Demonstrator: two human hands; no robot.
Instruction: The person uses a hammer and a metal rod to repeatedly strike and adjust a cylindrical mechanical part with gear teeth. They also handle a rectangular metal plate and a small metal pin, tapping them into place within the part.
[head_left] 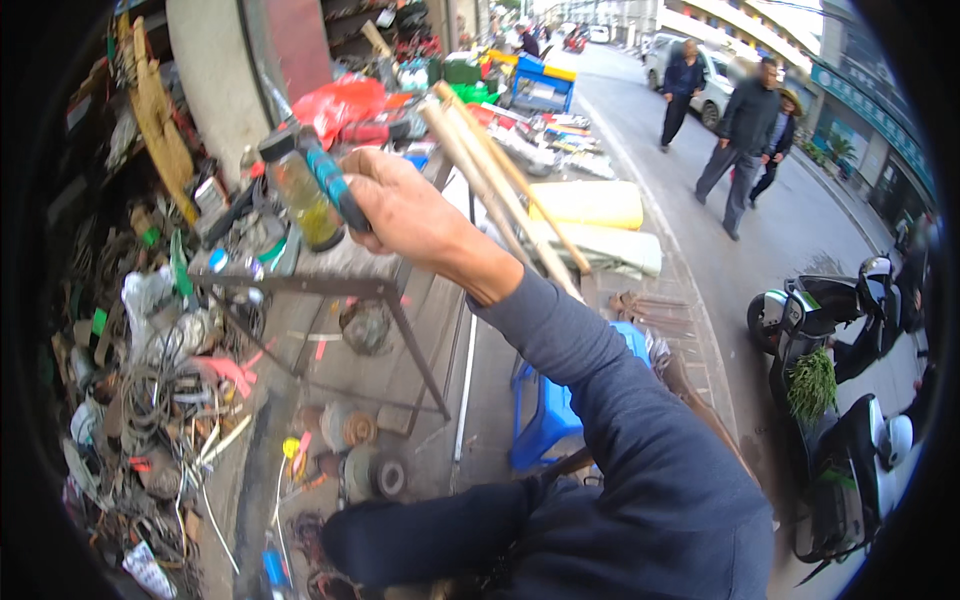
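Note:
My right hand (400, 210) is closed on a screwdriver (332, 184) with a teal and black handle, its metal shaft pointing up and to the left. Just behind it, a clear jar (300, 205) with a dark lid and yellow contents stands at the cluttered metal-legged table (340, 285); whether hand and jar touch, I cannot tell. My left hand does not show.
Wooden poles (480, 170), rolls (585, 205) and goods line the pavement. A blue stool (540, 420) stands below my arm. Tangled wires (170, 400) fill the left. Three people (735, 150) walk on the road; scooters (810, 330) are parked at right.

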